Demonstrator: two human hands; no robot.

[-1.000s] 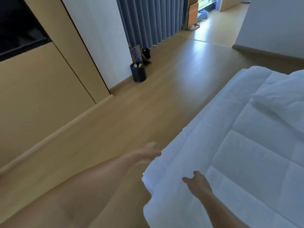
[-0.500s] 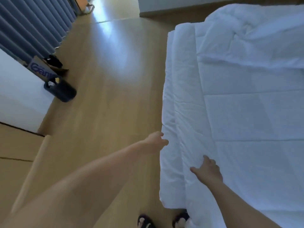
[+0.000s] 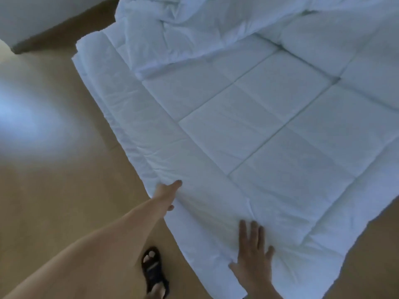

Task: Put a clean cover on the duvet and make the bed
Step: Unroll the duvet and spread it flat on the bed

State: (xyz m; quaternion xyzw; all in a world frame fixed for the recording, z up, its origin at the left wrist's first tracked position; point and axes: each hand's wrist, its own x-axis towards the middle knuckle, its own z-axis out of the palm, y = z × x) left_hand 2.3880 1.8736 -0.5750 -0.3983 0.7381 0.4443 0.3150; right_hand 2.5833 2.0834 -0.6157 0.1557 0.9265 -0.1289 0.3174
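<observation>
Two bare hands are on the white quilted duvet point(image 3: 248, 117), which lies spread out with its stitched squares facing up. It fills most of the view, from the near edge by the person to the far end.

Along the duvet's left side a long band of fabric is folded over on itself, forming a thick, wrinkled edge that runs from the far left corner toward the person. The left hand point(image 3: 167, 192) is at the near end of this fold. Its thumb lies on top of the fabric and a fingertip shows beneath the edge, so it is pinching the folded edge of the duvet.

The right hand point(image 3: 252, 253) lies palm down on the duvet's near corner, fingers straight and slightly spread. It presses flat on the fabric and grasps nothing.

At the far end the duvet is bunched into a loose, crumpled heap point(image 3: 194, 22). What the duvet rests on is hidden beneath it.

A wooden floor point(image 3: 54, 201) lies to the left of the duvet and also shows past its near right edge. A pale patch of glare point(image 3: 26, 117) lies on the floor well left of the fold. A foot in a dark sandal point(image 3: 154, 270) stands on the floor just beside the duvet's near left edge, between the two forearms. A white wall point(image 3: 43, 11) rises beyond the far left corner.
</observation>
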